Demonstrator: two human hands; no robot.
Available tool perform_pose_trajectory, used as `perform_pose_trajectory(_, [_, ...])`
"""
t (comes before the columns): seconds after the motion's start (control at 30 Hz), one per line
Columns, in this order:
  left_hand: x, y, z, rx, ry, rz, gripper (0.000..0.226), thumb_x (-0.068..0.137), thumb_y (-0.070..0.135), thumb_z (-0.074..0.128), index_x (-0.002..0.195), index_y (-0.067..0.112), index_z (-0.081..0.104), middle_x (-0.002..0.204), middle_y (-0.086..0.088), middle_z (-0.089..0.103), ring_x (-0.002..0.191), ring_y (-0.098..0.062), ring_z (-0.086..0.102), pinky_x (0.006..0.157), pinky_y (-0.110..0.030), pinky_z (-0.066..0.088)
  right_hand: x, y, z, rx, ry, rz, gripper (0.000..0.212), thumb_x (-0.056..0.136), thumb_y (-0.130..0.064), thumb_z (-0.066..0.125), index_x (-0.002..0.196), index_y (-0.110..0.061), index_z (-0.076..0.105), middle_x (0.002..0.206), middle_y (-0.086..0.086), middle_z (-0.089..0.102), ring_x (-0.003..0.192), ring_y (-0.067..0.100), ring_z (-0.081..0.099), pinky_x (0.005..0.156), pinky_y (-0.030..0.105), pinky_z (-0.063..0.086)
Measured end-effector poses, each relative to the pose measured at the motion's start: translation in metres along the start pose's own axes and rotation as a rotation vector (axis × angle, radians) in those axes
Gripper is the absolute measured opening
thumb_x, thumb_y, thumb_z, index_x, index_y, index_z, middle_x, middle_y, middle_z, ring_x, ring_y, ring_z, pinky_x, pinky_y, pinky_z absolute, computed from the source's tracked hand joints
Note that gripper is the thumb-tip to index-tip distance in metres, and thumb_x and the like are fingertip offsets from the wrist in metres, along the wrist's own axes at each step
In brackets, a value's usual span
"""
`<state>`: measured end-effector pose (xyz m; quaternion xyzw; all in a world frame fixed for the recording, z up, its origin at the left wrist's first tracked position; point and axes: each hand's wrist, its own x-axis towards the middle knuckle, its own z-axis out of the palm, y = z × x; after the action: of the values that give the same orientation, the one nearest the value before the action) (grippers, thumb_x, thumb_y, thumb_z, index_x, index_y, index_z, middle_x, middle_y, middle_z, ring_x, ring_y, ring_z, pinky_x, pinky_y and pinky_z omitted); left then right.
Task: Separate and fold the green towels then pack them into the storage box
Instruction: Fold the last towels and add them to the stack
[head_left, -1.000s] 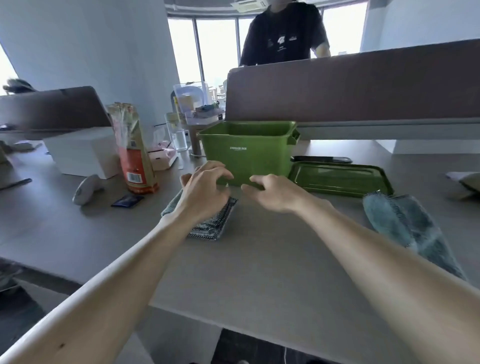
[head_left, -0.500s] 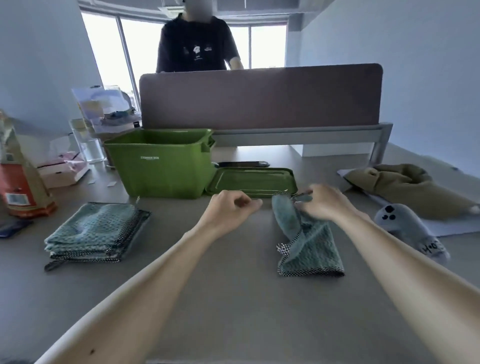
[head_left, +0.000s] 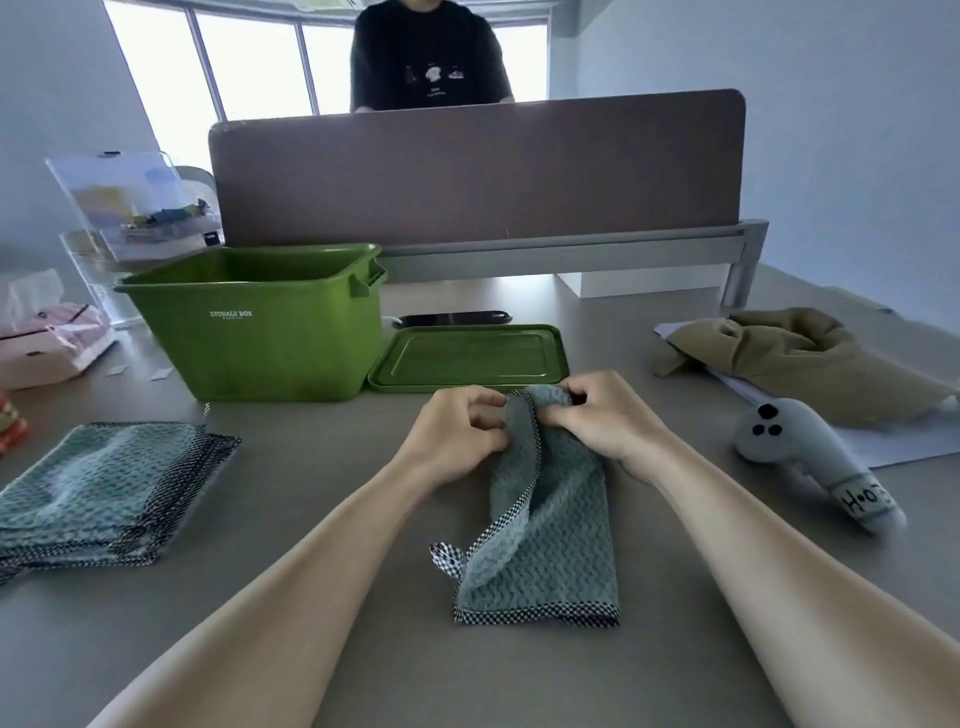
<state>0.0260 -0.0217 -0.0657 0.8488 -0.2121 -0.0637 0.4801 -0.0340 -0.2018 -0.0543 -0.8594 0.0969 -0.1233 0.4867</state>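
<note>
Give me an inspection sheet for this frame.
Surface: grey desk, dry.
Job's things: loose towel unfolded; folded towels stacked left; storage box open, lid flat beside it.
Clutter: plush toy, tan cloth, tissue pack.
Grippers: left hand and right hand pinch the loose towel's far edge.
Cables: nothing seen.
Surroundings: divider, a person behind it.
</note>
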Motion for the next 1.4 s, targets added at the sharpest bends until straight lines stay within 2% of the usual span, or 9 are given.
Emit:
perform_pose_trajectory(0.2, [-0.013,0.015,-0.011,-0.477,0.046,-0.022,0.050,0.082,-0.021,0.043,0.110,0.013,0.066,0.094,-0.007,0.069,0.076,-0.015,0.062,0.055,-0.020,0.051,-0.006,-0.014,0.002,0.306,-0.032,-0.068,0.014,0.076,-0.018,0.080,0.084,-0.010,0.072,0.088,0.010,0.076,0.085,0.029,0.073,0.080,0.047,0.056])
perform_pose_trajectory(0.4, [-0.022,0.018,-0.025,-0.805,-0.016,-0.044,0.041,0.078,0.000,0.035,0.102,0.005,0.069,0.081,-0.006,0.068,0.071,-0.020,0.059,0.058,-0.028,0.049,-0.009,-0.018,0.000,0.377,0.012,-0.135,0.028,0.073,-0.025,0.075,0.081,-0.001,0.064,0.078,0.022,0.066,0.071,0.028,0.061,0.068,0.041,0.044])
perform_pose_trajectory(0.53, [-0.023,0.017,-0.028,-0.673,-0.108,-0.052,0.034,0.082,0.036,0.064,0.108,0.014,0.067,0.088,-0.003,0.069,0.075,-0.019,0.065,0.069,-0.035,0.053,-0.013,-0.021,0.004,0.410,-0.028,-0.179,0.015,0.072,-0.025,0.073,0.084,-0.015,0.074,0.087,0.030,0.070,0.072,0.032,0.062,0.068,0.043,0.046])
perform_pose_trajectory(0.67, [-0.014,0.006,-0.029,-0.503,0.095,0.051,0.023,0.086,0.004,0.074,0.107,0.011,0.069,0.095,-0.008,0.073,0.090,-0.025,0.068,0.086,-0.045,0.056,-0.015,-0.020,0.003,0.456,-0.084,-0.222,0.041,0.071,-0.023,0.072,0.077,0.009,0.046,0.072,0.016,0.048,0.068,0.028,0.043,0.063,0.041,0.029])
perform_pose_trajectory(0.77, [-0.012,0.005,-0.037,-0.580,0.153,0.120,0.016,0.082,0.005,0.077,0.095,0.012,0.072,0.094,-0.009,0.074,0.091,-0.024,0.068,0.090,-0.043,0.055,-0.016,-0.020,-0.005,0.509,-0.087,-0.247,0.035,0.069,-0.021,0.074,0.065,-0.004,0.044,0.069,0.013,0.042,0.067,0.027,0.040,0.061,0.042,0.028])
perform_pose_trajectory(0.83, [-0.013,0.005,-0.042,-0.613,0.171,0.150,0.013,0.078,0.011,0.081,0.088,0.009,0.074,0.093,-0.012,0.075,0.090,-0.027,0.068,0.091,-0.045,0.055,-0.015,-0.020,-0.011,0.581,-0.103,-0.252,0.028,0.071,-0.013,0.075,0.065,-0.018,0.047,0.065,0.012,0.044,0.064,0.027,0.043,0.058,0.039,0.036])
perform_pose_trajectory(0.97, [-0.014,0.007,-0.045,-0.626,0.250,0.166,0.009,0.078,0.016,0.081,0.082,0.010,0.077,0.089,-0.011,0.076,0.085,-0.025,0.068,0.089,-0.046,0.055,-0.014,-0.018,-0.018,0.676,-0.094,-0.260,0.036,0.075,0.008,0.077,0.099,-0.014,0.062,0.081,-0.001,0.068,0.078,0.019,0.066,0.072,0.034,0.056])
perform_pose_trajectory(1.23, [-0.014,0.005,-0.060,-0.596,0.404,0.120,0.008,0.077,0.019,0.085,0.077,0.015,0.078,0.083,-0.005,0.077,0.080,-0.020,0.070,0.083,-0.040,0.058,-0.011,-0.015,-0.029,0.764,0.041,-0.135,0.043,0.048,-0.034,0.086,0.083,-0.009,0.078,0.089,0.009,0.079,0.082,0.023,0.075,0.081,0.038,0.055])
perform_pose_trajectory(1.4, [-0.014,0.005,-0.064,-0.550,0.523,0.088,0.026,0.070,0.026,0.090,0.071,0.009,0.071,0.070,-0.001,0.072,0.066,-0.014,0.066,0.067,-0.033,0.057,-0.013,-0.018,-0.032,0.728,0.114,-0.118,0.030,0.066,-0.038,0.080,0.081,-0.013,0.076,0.084,0.003,0.079,0.079,0.019,0.075,0.077,0.037,0.058])
